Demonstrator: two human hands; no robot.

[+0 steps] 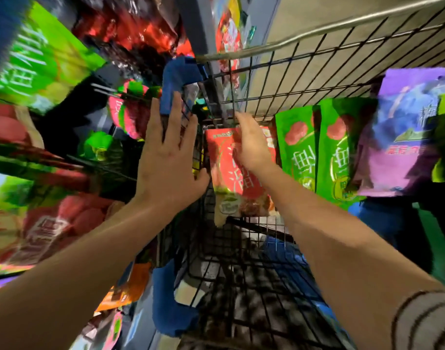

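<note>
Take the black wire rack point(304, 79) as your reference for every position below. Outside the rack's left edge you see a blurred wall of snack bags, the largest being a big green bag point(39, 56) with pale characters too smeared to read. Against the rack's right portion hangs a purple bag point(403, 137); its printing is blurred and cannot be read. Between that bag and the rack's centre hang two green bags point(297, 157) side by side, each showing red fruit pictures and one large white character that appears inverted in this view. At the rack's centre-left hangs the red bag point(231, 183). Its face is red-orange with large white characters, also inverted and not legible, a round green-and-white seal near its lower end and a clear window showing dark red contents. Its long axis runs from the rack's upper wires down toward you, leaning slightly left at the bottom. Your right hand point(254, 145) grips the bag's upper part, fingers curled over the top edge at the rack's wires. Your left hand point(168, 157) lies flat with fingers spread and straight, on the rack's left edge, fingertips at the blue corner guard point(177, 79).
</note>
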